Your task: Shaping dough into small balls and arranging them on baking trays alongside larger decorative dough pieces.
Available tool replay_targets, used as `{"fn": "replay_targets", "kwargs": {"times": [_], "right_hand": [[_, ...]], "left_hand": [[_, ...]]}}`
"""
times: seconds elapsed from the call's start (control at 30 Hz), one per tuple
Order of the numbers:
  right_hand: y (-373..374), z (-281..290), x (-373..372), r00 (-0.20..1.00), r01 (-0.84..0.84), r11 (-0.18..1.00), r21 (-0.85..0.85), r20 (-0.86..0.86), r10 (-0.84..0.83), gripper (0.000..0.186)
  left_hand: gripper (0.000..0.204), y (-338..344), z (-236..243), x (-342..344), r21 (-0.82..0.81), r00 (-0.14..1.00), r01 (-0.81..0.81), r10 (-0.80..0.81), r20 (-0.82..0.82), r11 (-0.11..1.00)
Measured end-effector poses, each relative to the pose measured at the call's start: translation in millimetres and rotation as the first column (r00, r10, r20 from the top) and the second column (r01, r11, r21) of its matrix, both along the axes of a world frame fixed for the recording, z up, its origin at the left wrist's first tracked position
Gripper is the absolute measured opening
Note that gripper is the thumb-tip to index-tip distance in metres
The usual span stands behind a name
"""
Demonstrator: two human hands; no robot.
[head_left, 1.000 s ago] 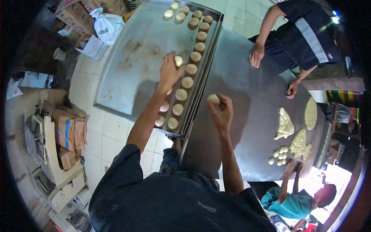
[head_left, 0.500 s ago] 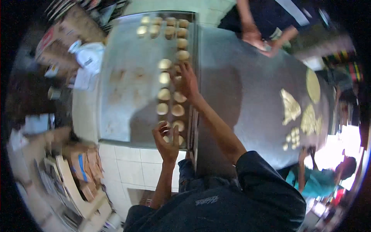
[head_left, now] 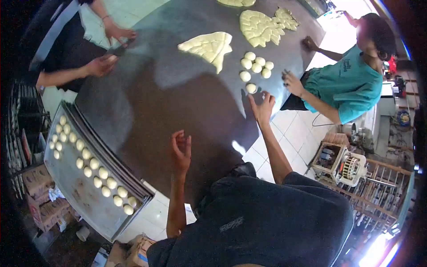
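My right hand (head_left: pixel 263 109) reaches over the table's edge, thumb and fingers apart, just short of a round dough ball (head_left: pixel 251 88). A cluster of several pale dough balls (head_left: pixel 256 67) lies beyond it. My left hand (head_left: pixel 181 149) hovers above the dark metal table (head_left: pixel 147 102) with loosely bent fingers, thumb apart, and nothing in it. Farther back are a triangular piece of scored dough (head_left: pixel 209 46) and a larger cut sheet of dough (head_left: pixel 260 27). At the left, a metal baking tray (head_left: pixel 73 178) carries rows of dough balls (head_left: pixel 103 172).
A co-worker in a teal shirt (head_left: pixel 351 84) stands at the right, one hand (head_left: pixel 292 83) near the dough balls. Another person's hands (head_left: pixel 106 64) are over the table's far left edge. Cardboard boxes (head_left: pixel 38 180) stand beyond the tray. A machine (head_left: pixel 351 169) sits at the right.
My view has swung right, from the tray to the table. Both hands have left the tray's dough balls; the right one now reaches toward the ball on the table.
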State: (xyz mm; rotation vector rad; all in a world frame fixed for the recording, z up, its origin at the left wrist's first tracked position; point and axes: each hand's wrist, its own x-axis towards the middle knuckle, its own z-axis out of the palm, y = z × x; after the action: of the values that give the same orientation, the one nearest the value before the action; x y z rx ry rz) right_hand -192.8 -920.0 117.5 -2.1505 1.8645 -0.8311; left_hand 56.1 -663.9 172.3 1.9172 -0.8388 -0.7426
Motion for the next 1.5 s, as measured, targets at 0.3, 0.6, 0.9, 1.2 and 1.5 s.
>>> {"fn": "replay_targets", "kwargs": {"times": [0.3,0.6,0.9,1.2,1.5], "right_hand": [[-100,-83,7,0.914,-0.289,0.937,0.197,0.349,0.209,0.055],[-33,-48,-91,0.670,-0.175,0.897,0.407,0.716,-0.194,0.040],[-17,-7,-5,0.732,-0.553,0.776,0.304,0.623,0.277,0.040],[147,22,132,0.664,-0.596,0.755,0.274,0.697,0.271,0.043],[307,86,269,0.727,-0.641,0.603,0.475,0.627,0.279,0.051]], "left_hand": [[0.054,-344,-55,-100,-0.171,0.928,0.194,-0.124,0.352,0.966],[0.051,-429,-104,-120,0.009,0.991,0.089,-0.090,0.095,0.996],[0.032,-90,-26,118,-0.461,0.564,-0.594,0.749,0.347,0.660],[0.055,161,0,424,-0.298,0.331,-0.772,0.756,0.565,0.561],[0.075,211,-32,495,-0.027,0.625,-0.704,0.637,0.452,0.710]]}}
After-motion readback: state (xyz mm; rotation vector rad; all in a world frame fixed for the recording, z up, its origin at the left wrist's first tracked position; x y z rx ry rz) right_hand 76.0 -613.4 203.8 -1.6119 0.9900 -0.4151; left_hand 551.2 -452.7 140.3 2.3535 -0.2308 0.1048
